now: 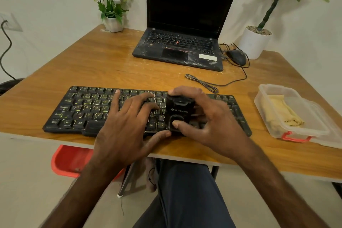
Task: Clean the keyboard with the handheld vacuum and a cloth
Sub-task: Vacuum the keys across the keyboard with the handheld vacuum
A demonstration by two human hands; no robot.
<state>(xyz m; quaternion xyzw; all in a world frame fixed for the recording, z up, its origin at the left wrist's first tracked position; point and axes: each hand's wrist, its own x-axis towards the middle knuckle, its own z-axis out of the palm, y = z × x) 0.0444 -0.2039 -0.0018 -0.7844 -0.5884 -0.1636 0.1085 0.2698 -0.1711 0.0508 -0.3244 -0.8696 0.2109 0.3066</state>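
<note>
A wooden surface (103,65) stands against a white wall. Along its near edge lies the dusty black keyboard (77,111). On the keyboard's right half stands a small black handheld vacuum (179,112), clamped in the right hand (207,120), thumb on its near end and fingers over its far end. The left hand (127,122) lies flat, fingers spread apart on the middle keys. Near the right edge, a clear plastic box (296,98) holds a folded yellow cloth (281,111). A black laptop (181,50) sits open towards the far edge.

Left hand (127,116) flat, fingers spread; right hand (207,118) clasped.
</note>
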